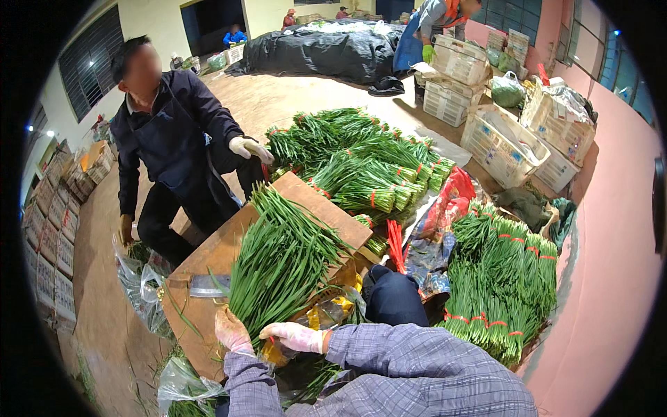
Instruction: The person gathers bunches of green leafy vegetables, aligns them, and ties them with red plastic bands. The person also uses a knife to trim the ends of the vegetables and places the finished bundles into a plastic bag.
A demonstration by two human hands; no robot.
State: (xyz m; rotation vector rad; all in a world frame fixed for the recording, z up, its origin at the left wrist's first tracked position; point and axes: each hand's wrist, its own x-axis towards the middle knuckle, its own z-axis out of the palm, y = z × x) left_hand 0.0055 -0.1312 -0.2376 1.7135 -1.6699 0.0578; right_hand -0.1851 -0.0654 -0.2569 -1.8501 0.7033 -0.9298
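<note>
A loose heap of long green leaves, likely garlic chives (284, 260), lies across a low wooden board (193, 328). My left hand (232, 329), in a whitish stained glove, is at the heap's near left edge. Gloved too, my right hand (296, 336) is at its near right edge, a bit of red showing beneath the fingers. Whether either hand grips leaves cannot be made out. A broad metal blade (209, 286) rests flat on the board left of the heap. Red ties (396, 245) stand in a bunch beyond my knee.
Red-banded bundles (375, 177) are piled beyond the board; more bundles (500, 281) lie at the right. A co-worker in gloves crouches at the left, beside a plastic bag (148, 292). Another person bends over plastic crates (461, 60) at the back. A pink wall (609, 292) bounds the right side.
</note>
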